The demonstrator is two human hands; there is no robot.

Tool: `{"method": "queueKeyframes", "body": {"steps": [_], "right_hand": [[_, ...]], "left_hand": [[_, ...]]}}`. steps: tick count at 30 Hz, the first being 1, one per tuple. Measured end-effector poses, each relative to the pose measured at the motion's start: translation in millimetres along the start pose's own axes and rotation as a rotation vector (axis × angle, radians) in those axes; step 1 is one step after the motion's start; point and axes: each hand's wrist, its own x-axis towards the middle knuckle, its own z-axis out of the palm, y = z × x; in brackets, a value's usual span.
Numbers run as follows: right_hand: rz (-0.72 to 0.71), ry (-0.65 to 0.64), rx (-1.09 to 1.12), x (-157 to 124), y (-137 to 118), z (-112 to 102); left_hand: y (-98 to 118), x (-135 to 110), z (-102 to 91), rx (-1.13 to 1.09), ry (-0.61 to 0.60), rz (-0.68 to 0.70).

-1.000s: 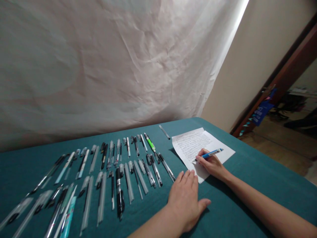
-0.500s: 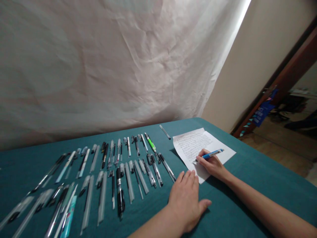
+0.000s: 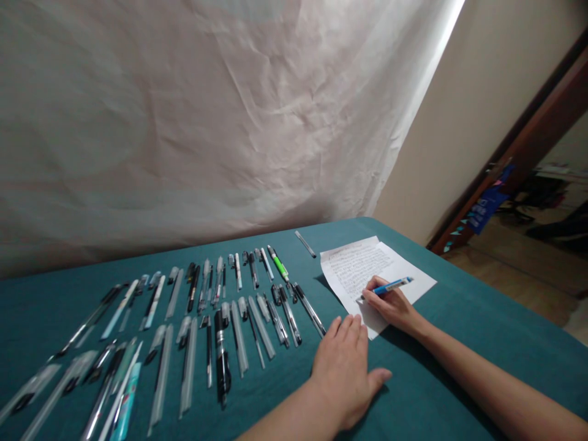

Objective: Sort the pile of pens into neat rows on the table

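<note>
My right hand (image 3: 389, 306) is closed around a blue pen (image 3: 391, 286), its tip down on a sheet of paper (image 3: 351, 263). Lines of handwriting cover much of that sheet, and more white paper (image 3: 416, 278) shows under it to the right. My left hand (image 3: 342, 361) lies flat on the green cloth, thumb out to the side, fingertips by the paper's lower corner. Just left of its fingers is a clear pen with dark ends (image 3: 310, 310). The left hand holds nothing.
Rows of pens, caps and clear barrels spread across the left of the green-covered table (image 3: 275, 404). Among them are a green pen (image 3: 278, 263) and a thick black pen (image 3: 222, 361). A clear barrel (image 3: 305, 244) lies behind the paper. A pale sheet (image 3: 206, 122) hangs along the back.
Almost nothing differs. The pen in my right hand has shifted very slightly on the paper, while my left hand stays put.
</note>
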Motion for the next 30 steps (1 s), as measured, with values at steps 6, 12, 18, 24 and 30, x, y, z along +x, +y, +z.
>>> {"method": "queueKeyframes", "body": {"steps": [6, 12, 18, 24, 30], "right_hand": [[0.017, 0.02, 0.037, -1.2, 1.5, 0.0], [-0.003, 0.026, -0.004, 0.4, -1.1, 1.4], [-0.01, 0.038, -0.009, 0.1, -1.9, 1.0], [-0.012, 0.006, -0.003, -0.6, -0.4, -0.1], [0.006, 0.02, 0.024, -1.2, -0.8, -0.3]], "left_hand": [[-0.2, -0.1, 0.8, -0.015, 0.025, 0.0], [0.5, -1.2, 0.8, -0.023, 0.025, -0.002], [0.8, -0.7, 0.1, -0.043, 0.025, -0.002], [1.3, -1.0, 0.2, -0.04, 0.033, -0.004], [0.7, -0.3, -0.7, -0.039, 0.019, -0.001]]}}
